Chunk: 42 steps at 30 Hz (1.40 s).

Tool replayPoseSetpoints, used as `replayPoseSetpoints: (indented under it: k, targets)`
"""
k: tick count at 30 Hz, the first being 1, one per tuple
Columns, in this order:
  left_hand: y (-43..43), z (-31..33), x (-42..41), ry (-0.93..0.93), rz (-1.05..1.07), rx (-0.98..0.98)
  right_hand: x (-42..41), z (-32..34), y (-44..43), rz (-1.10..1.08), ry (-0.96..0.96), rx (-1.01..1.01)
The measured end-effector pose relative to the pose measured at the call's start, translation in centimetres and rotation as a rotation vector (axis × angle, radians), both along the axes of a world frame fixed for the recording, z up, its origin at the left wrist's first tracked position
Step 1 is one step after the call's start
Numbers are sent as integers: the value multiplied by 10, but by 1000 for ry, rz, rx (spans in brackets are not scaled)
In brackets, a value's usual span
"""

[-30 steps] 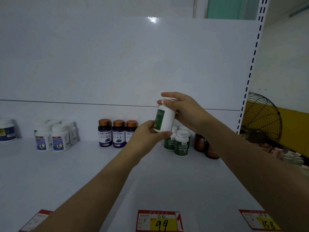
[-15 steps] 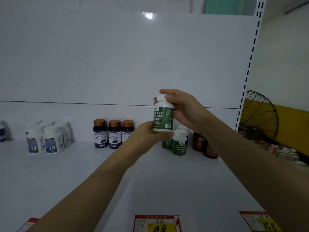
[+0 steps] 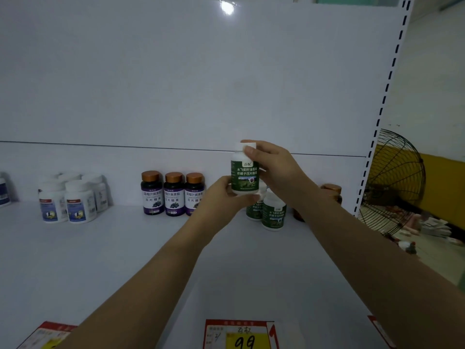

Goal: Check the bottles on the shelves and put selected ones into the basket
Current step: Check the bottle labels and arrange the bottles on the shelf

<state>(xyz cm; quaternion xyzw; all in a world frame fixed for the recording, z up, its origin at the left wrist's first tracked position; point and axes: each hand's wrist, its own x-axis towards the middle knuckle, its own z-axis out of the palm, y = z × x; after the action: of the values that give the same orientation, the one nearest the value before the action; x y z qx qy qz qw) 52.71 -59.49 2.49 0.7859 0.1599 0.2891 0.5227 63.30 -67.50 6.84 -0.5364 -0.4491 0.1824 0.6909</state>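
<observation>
step in hand: label check. my left hand and right hand grasp the green bottle at frame centre. next: locate basket, unseen.

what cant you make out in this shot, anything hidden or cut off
Head view:
Basket: nowhere in frame.
Brown bottles: mostly behind the right forearm, labels hidden.
Held green-label bottle: cap partly covered by the right hand; small print unreadable.
Right price tag: cut off by the frame edge.
</observation>
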Motion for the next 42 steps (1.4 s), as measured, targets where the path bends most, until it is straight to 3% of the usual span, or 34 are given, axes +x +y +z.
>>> replayPoseSetpoints:
  k: [6, 11, 20, 26, 30, 33, 37, 42]
  targets:
    - [3, -14, 4, -39, 12, -54, 2, -15, 9, 31, -15, 29]
    - [5, -15, 10, -51, 17, -57, 6, -14, 10, -68, -62, 38]
    - [5, -16, 11, -107, -23, -78, 14, -11, 4, 6, 28, 35]
    - [10, -19, 9, -184, 75, -18, 7, -11, -3, -103, -311, -107]
    - [9, -7, 3, -449, 182, 77, -19, -6, -2, -181, -613, 156]
    - [3, 3, -4, -599, 273, 44, -34, -8, 2, -330, -892, 294]
    - [0, 3, -9, -672, 269, 42, -38, -12, 1, -386, -942, 339]
    - [3, 2, -9, -602, 246, 91, -37, -8, -2, -398, -929, 347]
